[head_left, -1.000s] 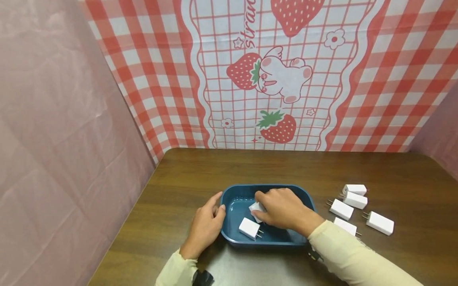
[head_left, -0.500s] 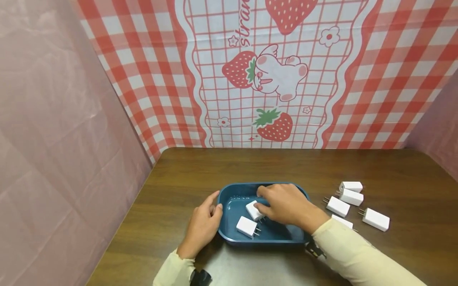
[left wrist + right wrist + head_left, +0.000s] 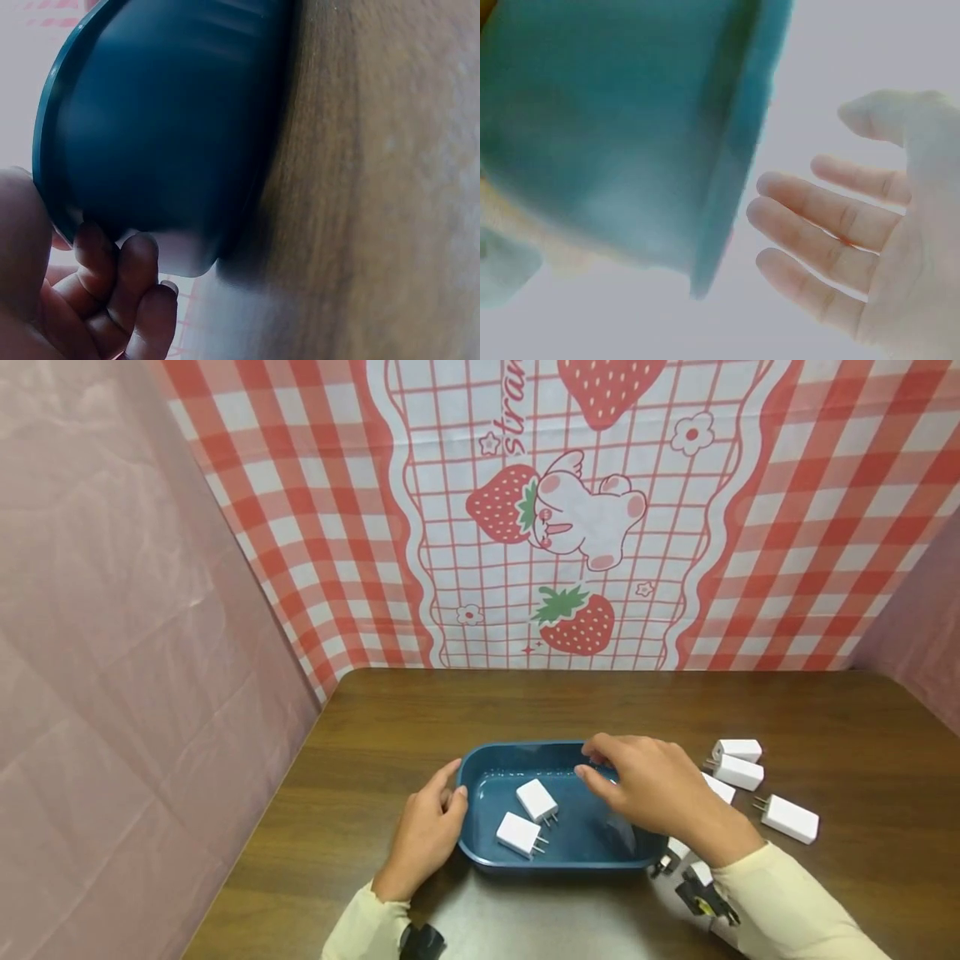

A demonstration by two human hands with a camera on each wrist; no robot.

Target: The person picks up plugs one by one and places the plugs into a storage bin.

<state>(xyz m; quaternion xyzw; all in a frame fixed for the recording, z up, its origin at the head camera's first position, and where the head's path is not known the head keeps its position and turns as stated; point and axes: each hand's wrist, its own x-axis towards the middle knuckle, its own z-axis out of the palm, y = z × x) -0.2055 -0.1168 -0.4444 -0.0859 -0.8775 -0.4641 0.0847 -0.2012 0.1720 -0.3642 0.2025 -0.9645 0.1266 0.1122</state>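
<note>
A dark blue plastic basin [image 3: 558, 867] stands on the table with two white plug-in chargers inside, one charger [image 3: 519, 834] nearer the front and another charger [image 3: 537, 800] just behind it, prongs pointing right. At the basin's left end my left hand [image 3: 427, 827] holds the rim; in the left wrist view its curled fingers [image 3: 139, 262] lie against the outer wall. My right hand [image 3: 660, 781] is over the basin's right end, holding nothing. The right wrist view shows this hand [image 3: 855, 225] with fingers spread and apart from the basin's rim [image 3: 731, 180].
To the right of the basin lie several more white chargers, among them a charger [image 3: 787, 819] farthest right and a charger [image 3: 738, 772] farther back. Others are partly hidden under my right arm. A checked strawberry cloth [image 3: 360, 527] hangs behind the wooden table [image 3: 420, 710].
My right hand has let go of the rear charger inside the basin and moved up and right, fingers opened. The left hand stays at the rim.
</note>
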